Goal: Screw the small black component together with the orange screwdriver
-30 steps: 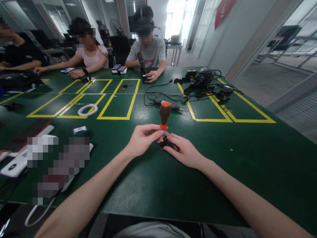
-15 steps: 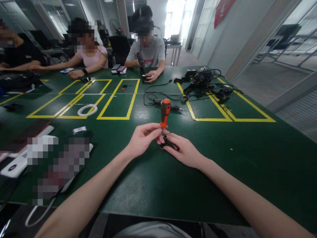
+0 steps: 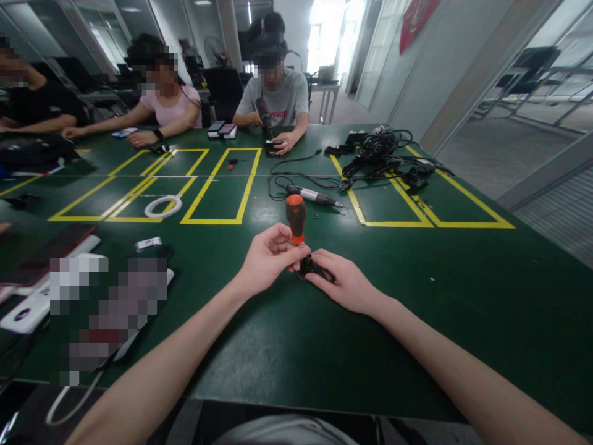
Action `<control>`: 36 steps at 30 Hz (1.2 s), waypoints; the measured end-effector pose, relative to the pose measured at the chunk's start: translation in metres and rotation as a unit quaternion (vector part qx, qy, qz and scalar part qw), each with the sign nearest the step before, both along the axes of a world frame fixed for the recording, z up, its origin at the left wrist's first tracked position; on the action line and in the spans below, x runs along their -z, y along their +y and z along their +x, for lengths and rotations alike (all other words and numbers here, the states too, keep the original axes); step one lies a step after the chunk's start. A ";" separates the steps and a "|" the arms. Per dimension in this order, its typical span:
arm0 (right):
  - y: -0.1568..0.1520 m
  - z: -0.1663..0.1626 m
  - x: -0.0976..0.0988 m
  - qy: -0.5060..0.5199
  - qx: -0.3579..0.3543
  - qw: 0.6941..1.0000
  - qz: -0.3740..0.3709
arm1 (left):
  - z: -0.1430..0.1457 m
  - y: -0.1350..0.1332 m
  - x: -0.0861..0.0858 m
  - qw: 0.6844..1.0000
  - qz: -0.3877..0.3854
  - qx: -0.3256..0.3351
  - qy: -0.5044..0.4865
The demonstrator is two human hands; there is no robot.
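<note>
My left hand (image 3: 269,256) is closed on a screwdriver (image 3: 295,217) by its lower end, under the grip. Its orange and dark grey handle points up, leaning slightly left. The shaft is mostly hidden by my fingers. Just right of it, a small black part (image 3: 307,264) with a short round post lies on the green table. My right hand (image 3: 343,281) is closed around this part's right side and holds it against the table. What the part is, I cannot make out.
Beyond my hands lies an electric screwdriver (image 3: 315,196) with its cable. A heap of black cables (image 3: 380,148) sits back right, a white ring (image 3: 163,206) left. Phones and white power banks (image 3: 83,266) lie at near left. Across the table, a person (image 3: 278,93) holds a drill (image 3: 263,112).
The screwdriver has shifted left and lower, and its handle now leans left instead of slightly right. My left fingers have moved slightly; my right hand stays on the black part.
</note>
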State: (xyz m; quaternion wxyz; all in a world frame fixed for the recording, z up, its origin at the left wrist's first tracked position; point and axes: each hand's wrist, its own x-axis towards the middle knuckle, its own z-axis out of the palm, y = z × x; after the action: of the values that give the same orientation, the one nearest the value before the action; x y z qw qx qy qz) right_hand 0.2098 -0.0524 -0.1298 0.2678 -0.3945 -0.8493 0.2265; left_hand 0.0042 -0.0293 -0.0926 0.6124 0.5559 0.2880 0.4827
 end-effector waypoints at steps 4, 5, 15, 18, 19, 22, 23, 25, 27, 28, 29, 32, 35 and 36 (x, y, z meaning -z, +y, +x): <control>0.000 0.000 -0.001 -0.001 -0.002 1.000 0.002 | 0.000 -0.001 0.000 1.000 0.012 0.019 0.009; 0.000 0.000 -0.001 -0.001 -0.001 1.000 0.004 | 0.000 -0.001 0.000 1.000 0.015 0.023 0.015; 0.000 0.000 0.001 0.001 0.002 1.000 0.004 | -0.001 0.000 0.000 1.000 0.009 -0.013 0.023; 0.000 0.000 0.001 -0.003 0.001 1.000 0.004 | 0.000 0.000 0.000 0.999 0.021 -0.017 0.023; 0.000 0.000 0.001 -0.006 0.001 1.000 0.006 | 0.000 0.000 0.000 0.999 0.026 -0.021 0.025; 0.000 0.001 0.002 -0.009 0.001 1.000 0.006 | 0.000 0.001 -0.001 0.998 0.038 -0.052 0.027; 0.001 0.001 0.003 -0.009 0.001 1.000 0.007 | 0.000 0.002 -0.002 0.997 0.041 -0.067 0.027; 0.001 0.001 0.003 -0.007 0.003 1.000 0.006 | -0.004 0.006 -0.002 0.994 0.043 -0.097 0.035; 0.001 0.001 0.004 -0.007 0.005 1.000 0.006 | -0.010 0.012 0.000 0.991 0.036 -0.114 0.065; 0.001 0.001 0.003 -0.007 0.004 1.000 0.006 | -0.014 0.015 0.002 0.989 0.027 -0.107 0.100; 0.000 0.002 0.002 -0.006 0.002 1.000 0.006 | -0.019 0.017 0.005 0.985 0.019 -0.090 0.149; -0.001 0.002 0.000 -0.002 -0.012 1.000 0.007 | -0.028 0.022 0.014 0.945 0.001 -0.029 0.327; -0.002 0.003 -0.002 0.001 -0.022 1.000 0.004 | -0.029 0.020 0.017 0.889 0.075 -0.033 0.451; -0.002 0.003 -0.002 0.005 -0.025 1.000 0.002 | -0.028 0.018 0.017 0.871 0.105 -0.028 0.480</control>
State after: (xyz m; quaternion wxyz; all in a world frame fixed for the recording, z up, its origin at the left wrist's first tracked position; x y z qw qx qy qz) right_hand 0.2131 -0.0542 -0.1280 0.2677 -0.3716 -0.8578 0.2334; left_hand -0.0239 -0.0117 -0.1095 0.3229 0.7720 0.5091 0.2012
